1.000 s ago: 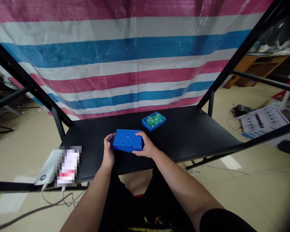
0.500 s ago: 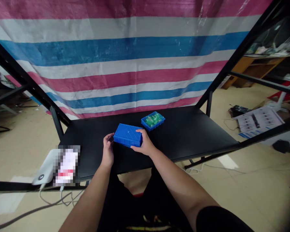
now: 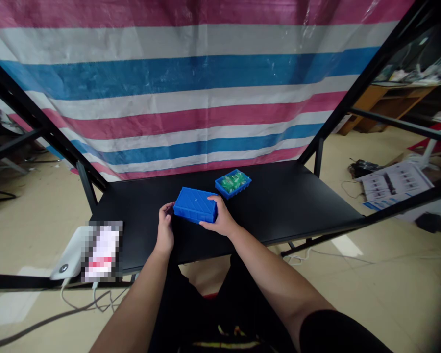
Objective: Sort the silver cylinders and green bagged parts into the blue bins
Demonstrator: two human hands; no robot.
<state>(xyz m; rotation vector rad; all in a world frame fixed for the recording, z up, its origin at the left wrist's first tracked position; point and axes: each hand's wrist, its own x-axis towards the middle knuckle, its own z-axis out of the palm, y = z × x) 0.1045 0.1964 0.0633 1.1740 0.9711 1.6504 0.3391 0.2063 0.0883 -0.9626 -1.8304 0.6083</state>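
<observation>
A blue plastic bin [image 3: 194, 203] is upside down above the table, its ribbed underside facing up. My right hand [image 3: 222, 218] grips its right end, with fingers on top and the thumb along the near side. At the opposite end, my left hand [image 3: 165, 225] has its curled fingers against the left edge, the fingertips partly hidden by the bin. Whatever lies beneath the overturned bin cannot be seen. Just behind it to the right stands a second blue bin [image 3: 249, 183] full of small green and clear pieces [image 3: 233, 181], too small to name.
The black table [image 3: 297, 206] has a frame of dark bars. A striped tarp [image 3: 206, 113] hangs along its back edge. At the left front corner lie a white power bank [image 3: 71, 252] and a blurred-out item [image 3: 103, 252], with cables [image 3: 77, 308] running off the edge.
Hardly anything differs. The overturned bin and both hands sit very slightly further right in the picture, and the whole view has shifted a little.
</observation>
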